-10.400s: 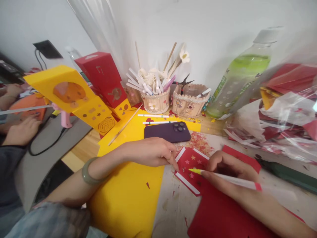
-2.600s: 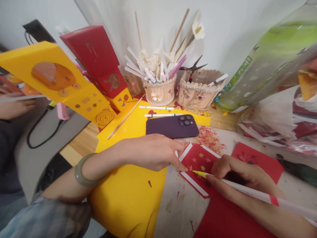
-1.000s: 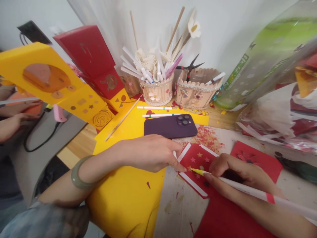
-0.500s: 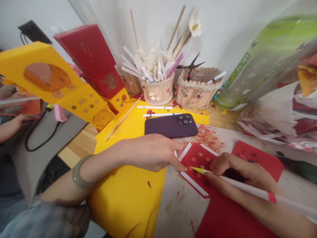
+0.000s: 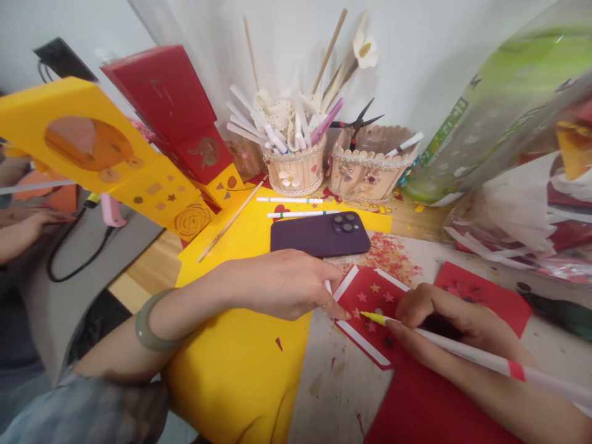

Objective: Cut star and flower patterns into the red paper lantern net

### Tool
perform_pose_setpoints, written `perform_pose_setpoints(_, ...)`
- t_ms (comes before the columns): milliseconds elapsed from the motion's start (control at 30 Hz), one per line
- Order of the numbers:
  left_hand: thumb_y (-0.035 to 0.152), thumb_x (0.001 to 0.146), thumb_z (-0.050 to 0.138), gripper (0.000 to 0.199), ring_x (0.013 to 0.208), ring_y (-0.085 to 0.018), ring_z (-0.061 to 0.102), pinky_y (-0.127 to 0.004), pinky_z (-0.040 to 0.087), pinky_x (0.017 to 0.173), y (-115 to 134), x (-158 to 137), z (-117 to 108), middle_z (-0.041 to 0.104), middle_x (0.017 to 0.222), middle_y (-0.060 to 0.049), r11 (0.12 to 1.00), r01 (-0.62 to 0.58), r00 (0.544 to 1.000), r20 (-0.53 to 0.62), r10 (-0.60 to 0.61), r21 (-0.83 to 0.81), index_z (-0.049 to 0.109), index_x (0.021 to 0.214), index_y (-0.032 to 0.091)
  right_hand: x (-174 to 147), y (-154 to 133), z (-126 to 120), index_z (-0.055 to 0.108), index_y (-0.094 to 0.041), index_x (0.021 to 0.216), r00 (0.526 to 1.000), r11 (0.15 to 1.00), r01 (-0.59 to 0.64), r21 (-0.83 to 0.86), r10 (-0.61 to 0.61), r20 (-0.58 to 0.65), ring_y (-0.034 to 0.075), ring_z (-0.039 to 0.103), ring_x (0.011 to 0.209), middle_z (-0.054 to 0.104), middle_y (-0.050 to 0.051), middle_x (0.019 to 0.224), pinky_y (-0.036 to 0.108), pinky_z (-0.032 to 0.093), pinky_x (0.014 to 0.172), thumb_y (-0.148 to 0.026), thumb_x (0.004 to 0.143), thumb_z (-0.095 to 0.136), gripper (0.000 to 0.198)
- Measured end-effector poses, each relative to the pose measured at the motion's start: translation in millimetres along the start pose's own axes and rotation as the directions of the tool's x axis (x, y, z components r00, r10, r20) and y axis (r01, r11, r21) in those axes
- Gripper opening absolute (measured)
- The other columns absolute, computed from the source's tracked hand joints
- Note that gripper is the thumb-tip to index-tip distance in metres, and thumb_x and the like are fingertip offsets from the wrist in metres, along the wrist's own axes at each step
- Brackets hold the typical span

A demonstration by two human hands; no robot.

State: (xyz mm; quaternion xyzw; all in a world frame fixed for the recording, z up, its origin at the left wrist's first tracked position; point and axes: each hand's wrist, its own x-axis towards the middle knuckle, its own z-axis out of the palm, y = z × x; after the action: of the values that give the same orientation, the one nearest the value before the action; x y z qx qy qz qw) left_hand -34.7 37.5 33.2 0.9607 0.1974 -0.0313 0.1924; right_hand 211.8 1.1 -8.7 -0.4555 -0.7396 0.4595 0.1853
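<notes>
My right hand [image 5: 453, 327] grips a white marker [image 5: 467, 351] with a red band, its yellow tip just right of a small star. The stars are scattered over a red paper piece [image 5: 388, 280] with white strips along its edges. At that piece's left edge my left hand [image 5: 287, 283] holds it down, fingers bent and one fingertip pressed on it. A small white thing shows between those fingers, too hidden to name. Under my left forearm lies a yellow sheet [image 5: 240, 370]. A dark purple phone [image 5: 305, 235] rests just beyond my left hand.
Behind the phone lie two white markers [image 5: 296, 214] and a wooden stick [image 5: 231, 222]. Decorated baskets [image 5: 296, 172] stand along the wall, beside a large green-labelled bottle [image 5: 467, 142]. Yellow and red paper constructions [image 5: 157, 92] rise at left, near another person's hand [image 5: 32, 228].
The marker's yellow tip has shifted slightly right, away from the star, along with my right hand. My left hand stays in place.
</notes>
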Motion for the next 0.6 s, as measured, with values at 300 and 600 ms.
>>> perform_pose_setpoints(300,0.001,0.084,0.046,0.042,0.088,-0.014,0.059,-0.021,0.045,0.072,0.7,-1.0,0.3,0.062,0.102,-0.003,1.0,-0.009,1.0,-0.01,0.009,-0.007,0.065,0.112,0.025,-0.8,-0.5,2.2,0.052,-0.023,0.066,0.998,1.0,-0.005,0.004,0.005,-0.069,0.017,0.058,0.059,0.066,0.003,0.065,0.023,0.041,0.045,-0.043,0.084,0.055,0.027)
perform_pose_setpoints(600,0.002,0.084,0.047,0.042,0.087,-0.013,0.059,-0.02,0.045,0.07,0.5,-0.8,0.0,0.062,0.098,-0.002,1.0,0.002,1.0,-0.006,-0.002,0.014,0.065,0.112,0.028,-2.6,-2.2,2.5,0.051,-0.023,0.067,0.997,1.0,0.01,-0.007,-0.01,-0.082,0.016,0.056,0.056,0.063,0.001,0.063,0.023,0.041,0.045,-0.042,0.086,0.052,0.027)
